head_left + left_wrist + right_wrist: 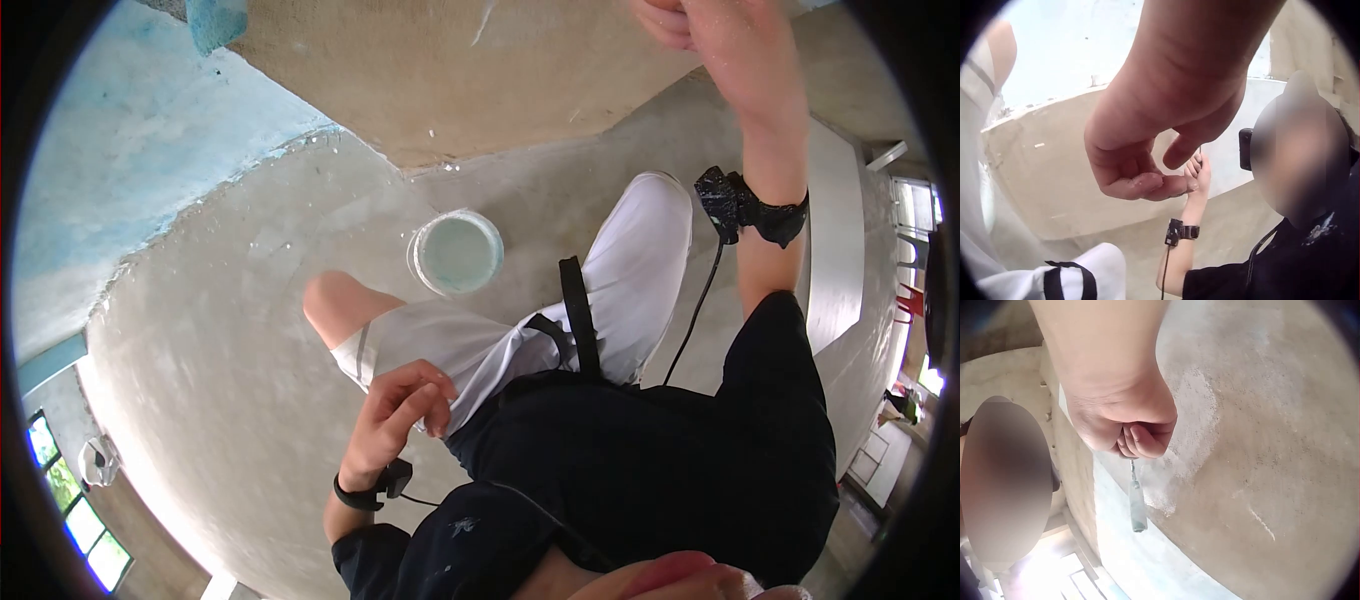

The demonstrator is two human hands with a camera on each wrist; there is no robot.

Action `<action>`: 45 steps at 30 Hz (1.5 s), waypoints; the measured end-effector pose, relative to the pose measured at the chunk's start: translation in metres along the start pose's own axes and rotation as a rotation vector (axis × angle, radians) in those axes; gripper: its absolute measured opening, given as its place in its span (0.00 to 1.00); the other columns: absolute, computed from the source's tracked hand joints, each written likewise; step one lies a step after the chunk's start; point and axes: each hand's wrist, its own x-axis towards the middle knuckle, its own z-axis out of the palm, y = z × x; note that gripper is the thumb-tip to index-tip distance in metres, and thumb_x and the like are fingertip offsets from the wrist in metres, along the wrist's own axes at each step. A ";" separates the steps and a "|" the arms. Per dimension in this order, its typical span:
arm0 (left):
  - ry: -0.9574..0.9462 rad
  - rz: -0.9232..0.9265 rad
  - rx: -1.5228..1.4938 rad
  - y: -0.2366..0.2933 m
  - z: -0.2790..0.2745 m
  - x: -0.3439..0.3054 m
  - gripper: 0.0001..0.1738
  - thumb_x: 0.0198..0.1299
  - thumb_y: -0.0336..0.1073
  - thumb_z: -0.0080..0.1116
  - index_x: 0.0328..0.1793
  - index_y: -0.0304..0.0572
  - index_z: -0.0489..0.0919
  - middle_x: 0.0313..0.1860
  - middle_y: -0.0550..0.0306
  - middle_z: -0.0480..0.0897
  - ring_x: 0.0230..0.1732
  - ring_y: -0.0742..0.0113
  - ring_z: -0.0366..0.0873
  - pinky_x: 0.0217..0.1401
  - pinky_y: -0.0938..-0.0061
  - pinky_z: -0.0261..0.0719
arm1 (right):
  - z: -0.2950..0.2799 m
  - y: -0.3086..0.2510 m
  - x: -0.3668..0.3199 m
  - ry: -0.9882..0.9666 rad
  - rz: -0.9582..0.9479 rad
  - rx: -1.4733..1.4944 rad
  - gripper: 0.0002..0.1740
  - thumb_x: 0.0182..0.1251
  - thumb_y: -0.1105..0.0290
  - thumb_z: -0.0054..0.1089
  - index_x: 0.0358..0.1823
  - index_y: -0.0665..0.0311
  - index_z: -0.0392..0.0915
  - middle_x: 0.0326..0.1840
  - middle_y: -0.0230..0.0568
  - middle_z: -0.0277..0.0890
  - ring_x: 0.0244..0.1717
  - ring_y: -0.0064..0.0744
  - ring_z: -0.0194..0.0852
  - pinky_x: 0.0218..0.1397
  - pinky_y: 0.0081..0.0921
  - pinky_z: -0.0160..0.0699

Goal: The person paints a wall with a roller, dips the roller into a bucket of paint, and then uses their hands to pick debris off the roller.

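Note:
My right hand (1129, 425) is raised close by the wall (1291, 462). It grips a tool with a thin rod and a pale, stained cylinder (1138, 509) that sticks out below the fist. The gripped part is hidden in the fingers. A whitish patch (1200, 406) lies on the brown wall beside this hand. In the head view the same hand is at the top edge, partly cut off. My left hand (400, 405) hangs loosely curled over the lap and holds nothing. The left wrist view shows pale flecks on one of its fingers.
A white bucket (413, 255) with pale liquid stands on the grey floor (230, 330) in front of the squatting legs. Light blue surface (130, 130) runs along the left. A white board (835, 240) is at the right. A cord (700, 310) hangs from the right wrist camera.

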 end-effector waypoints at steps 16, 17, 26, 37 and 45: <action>-0.559 -0.236 -0.161 -0.084 0.048 0.197 0.13 0.66 0.41 0.47 0.41 0.39 0.76 0.24 0.60 0.74 0.24 0.73 0.70 0.27 0.79 0.67 | -0.009 0.023 -0.026 0.211 0.056 -0.054 0.13 0.75 0.69 0.43 0.32 0.68 0.69 0.20 0.22 0.51 0.17 0.10 0.43 0.19 0.16 0.39; -0.496 -0.261 -0.170 -0.087 0.052 0.201 0.13 0.65 0.41 0.47 0.40 0.38 0.76 0.23 0.60 0.74 0.23 0.73 0.70 0.26 0.79 0.68 | -0.005 0.022 -0.024 0.241 0.065 -0.063 0.13 0.75 0.69 0.43 0.31 0.68 0.68 0.19 0.22 0.51 0.17 0.10 0.42 0.19 0.16 0.38; -0.478 -0.269 -0.142 -0.111 0.048 0.208 0.15 0.66 0.43 0.44 0.41 0.40 0.76 0.26 0.59 0.75 0.26 0.73 0.71 0.29 0.79 0.68 | 0.015 0.013 -0.010 0.198 0.012 -0.059 0.17 0.75 0.68 0.43 0.25 0.65 0.64 0.17 0.22 0.52 0.16 0.11 0.44 0.17 0.15 0.41; -0.722 -0.084 -0.158 -0.085 0.112 0.181 0.17 0.67 0.43 0.52 0.49 0.36 0.78 0.18 0.62 0.76 0.16 0.79 0.67 0.18 0.84 0.62 | 0.008 0.026 -0.024 0.010 0.036 0.010 0.16 0.74 0.69 0.42 0.25 0.66 0.66 0.18 0.23 0.56 0.17 0.11 0.46 0.18 0.15 0.45; -0.931 -0.084 0.244 -0.072 0.168 0.144 0.32 0.61 0.43 0.60 0.65 0.28 0.67 0.16 0.57 0.79 0.12 0.76 0.71 0.17 0.81 0.67 | 0.037 0.021 -0.041 0.130 -0.011 0.025 0.18 0.73 0.68 0.45 0.21 0.64 0.67 0.16 0.21 0.55 0.17 0.10 0.46 0.18 0.15 0.45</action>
